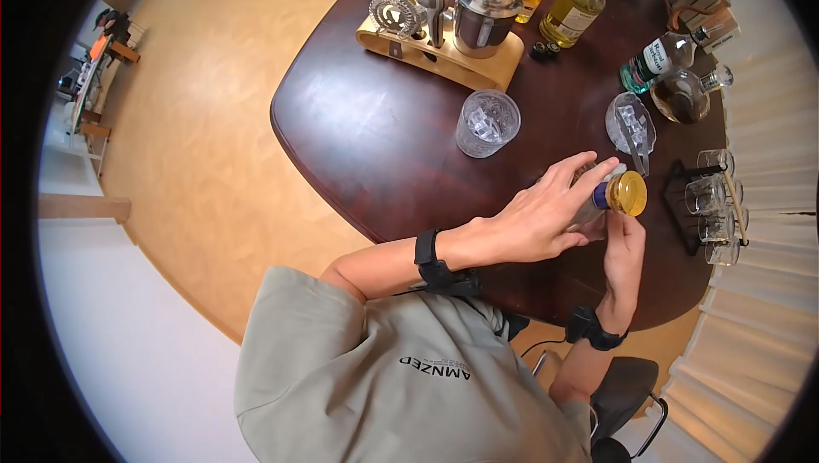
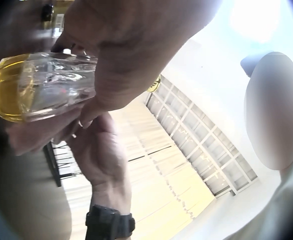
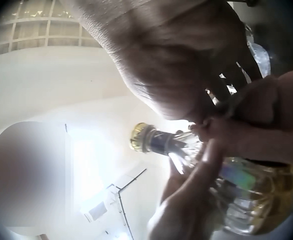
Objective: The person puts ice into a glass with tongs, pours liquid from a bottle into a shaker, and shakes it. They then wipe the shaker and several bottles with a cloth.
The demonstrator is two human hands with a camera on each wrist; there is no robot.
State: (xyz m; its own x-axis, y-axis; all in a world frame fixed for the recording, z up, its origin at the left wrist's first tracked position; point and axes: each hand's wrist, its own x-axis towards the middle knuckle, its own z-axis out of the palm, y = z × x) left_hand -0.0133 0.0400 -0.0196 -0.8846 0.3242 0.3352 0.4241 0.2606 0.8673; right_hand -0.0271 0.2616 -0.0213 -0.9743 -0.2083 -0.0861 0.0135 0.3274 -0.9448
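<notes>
A clear glass bottle [image 2: 56,82] with amber liquid lies tilted between the hands, its gold cap [image 1: 630,193] and blue neck band [image 3: 160,142] showing. My left hand [image 1: 529,220] holds the bottle, its fingers stretched over the upper side and its thumb along the near side. From the other side my right hand [image 1: 627,254] grips it below the cap; most of its fingers are hidden behind the glass. In the head view, a cut-glass tumbler [image 1: 488,124] with ice stands on the table beyond the left hand. A glass bowl [image 1: 630,122] of ice with tongs sits beyond the bottle.
On the dark wooden table [image 1: 358,122], a wooden stand [image 1: 478,71] carries a shaker [image 1: 487,7], a strainer [image 1: 396,15] and other bar tools. Several liquor bottles [image 1: 573,11] stand at the back right. A rack of small glasses [image 1: 717,207] is near the right edge.
</notes>
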